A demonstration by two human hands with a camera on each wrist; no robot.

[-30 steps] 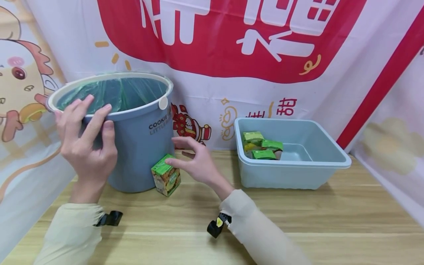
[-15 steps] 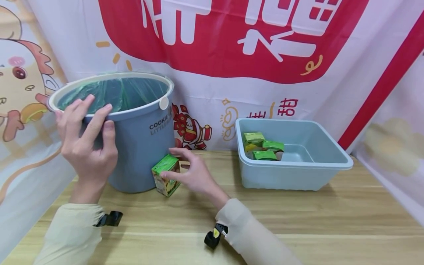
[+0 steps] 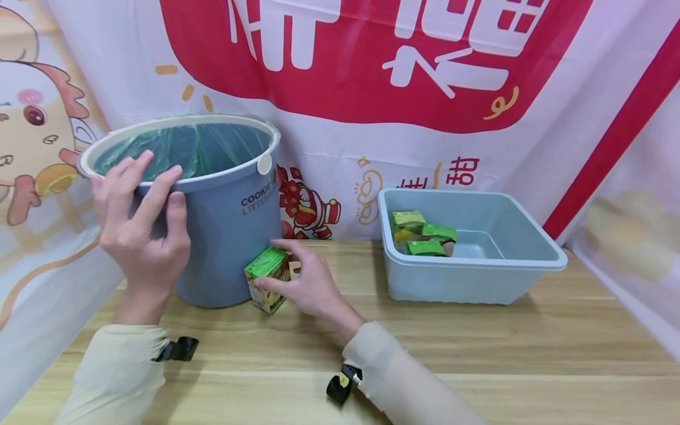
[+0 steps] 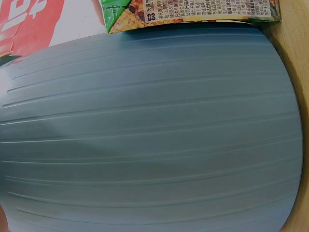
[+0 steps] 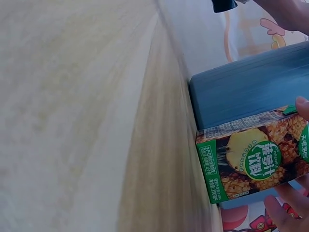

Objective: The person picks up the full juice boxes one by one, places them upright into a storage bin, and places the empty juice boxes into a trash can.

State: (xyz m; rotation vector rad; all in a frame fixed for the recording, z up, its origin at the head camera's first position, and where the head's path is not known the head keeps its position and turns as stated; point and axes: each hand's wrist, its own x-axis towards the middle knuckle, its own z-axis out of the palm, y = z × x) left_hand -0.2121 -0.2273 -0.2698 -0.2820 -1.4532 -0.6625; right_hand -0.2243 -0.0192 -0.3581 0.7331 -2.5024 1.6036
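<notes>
My left hand (image 3: 143, 236) holds the rim of a blue trash bin (image 3: 228, 242), fingers over the edge and thumb on the outside. Its mouth is lined with a thin green bag (image 3: 183, 147). Against the bin's lower right side stands a green-topped juice box (image 3: 268, 271), whose pineapple pictures show in the right wrist view. My right hand (image 3: 310, 283) grips this box, thumb on the near side and fingers on the far side. The left wrist view is filled by the ribbed bin wall (image 4: 154, 130), with the box's printed side (image 4: 207, 10) along the top.
A light-blue plastic tub (image 3: 467, 280) stands on the right of the wooden table (image 3: 276, 378). Several green-topped boxes (image 3: 425, 248) sit in its left end. Behind hangs a red and white printed cloth (image 3: 329, 88), close to the bin.
My right hand has moved down and slightly left onto the juice box, its thumb and fingers coming to either side of it. The left hand has stayed at the rim.
</notes>
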